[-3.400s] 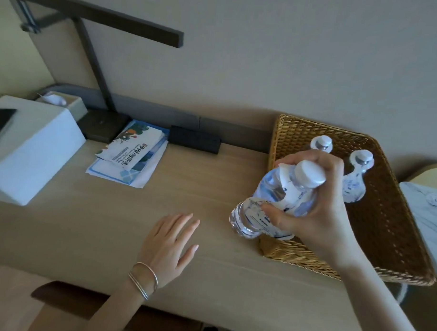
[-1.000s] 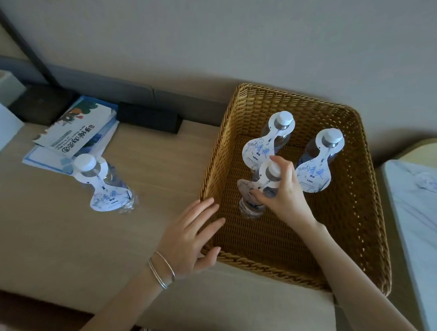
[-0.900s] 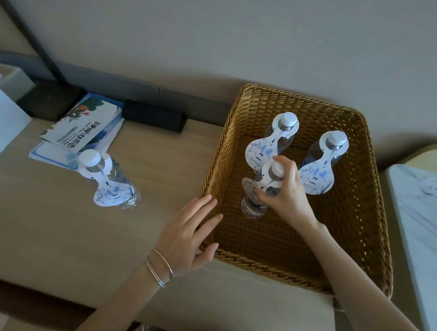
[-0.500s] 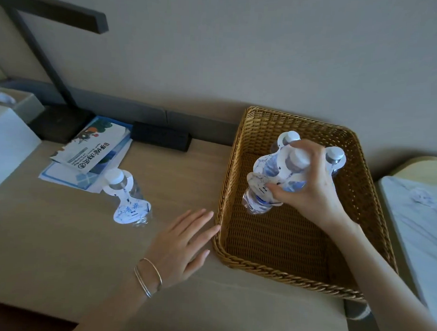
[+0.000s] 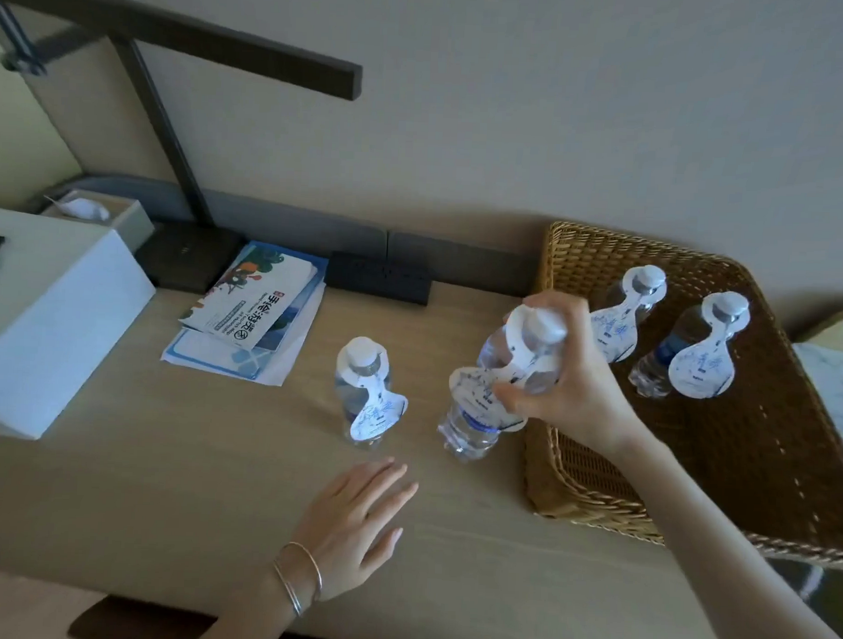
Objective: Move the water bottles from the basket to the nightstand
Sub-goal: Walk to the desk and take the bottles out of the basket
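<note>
- Our right hand (image 5: pixel 573 377) is wrapped around the upper part of a water bottle (image 5: pixel 491 393), fingers closed over its neck and paper tag, white cap showing above the thumb.
- This held bottle tilts, its base just beside the left wall of the wicker basket (image 5: pixel 585 487) and over the nightstand (image 5: pixel 165 477); we cannot tell whether the base touches the wood.
- Our left hand (image 5: pixel 355 522) lies flat, palm down, on the nightstand with fingers spread and holding nothing; thin bangles (image 5: pixel 298 575) circle the wrist.
- Another bottle (image 5: pixel 364 394) stands upright on the nightstand, just left of the held one, with a white tag hanging from its neck.
- Two more tagged bottles stay in the basket: one near the back (image 5: pixel 625 312), one to its right (image 5: pixel 691 348), both upright.
- Brochures (image 5: pixel 252 308) lie near the back of the surface, a white box (image 5: pixel 51 325) to their left.
- A dark lamp base (image 5: pixel 192 258) sits behind them.
</note>
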Demonstrator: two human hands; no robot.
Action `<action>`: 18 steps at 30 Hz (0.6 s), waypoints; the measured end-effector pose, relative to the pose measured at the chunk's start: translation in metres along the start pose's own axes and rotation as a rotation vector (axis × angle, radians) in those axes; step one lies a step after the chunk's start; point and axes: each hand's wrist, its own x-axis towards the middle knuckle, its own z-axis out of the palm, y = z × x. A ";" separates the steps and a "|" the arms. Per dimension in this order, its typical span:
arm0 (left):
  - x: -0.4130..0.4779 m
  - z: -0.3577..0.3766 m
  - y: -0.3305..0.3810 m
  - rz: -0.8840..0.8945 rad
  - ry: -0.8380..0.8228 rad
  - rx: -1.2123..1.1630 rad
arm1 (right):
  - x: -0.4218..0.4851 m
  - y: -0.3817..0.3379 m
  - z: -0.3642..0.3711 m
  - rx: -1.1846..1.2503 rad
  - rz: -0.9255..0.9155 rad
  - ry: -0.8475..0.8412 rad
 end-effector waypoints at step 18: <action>-0.042 0.079 -0.040 -0.005 -0.285 -0.159 | -0.004 0.059 0.092 -0.108 0.218 -0.225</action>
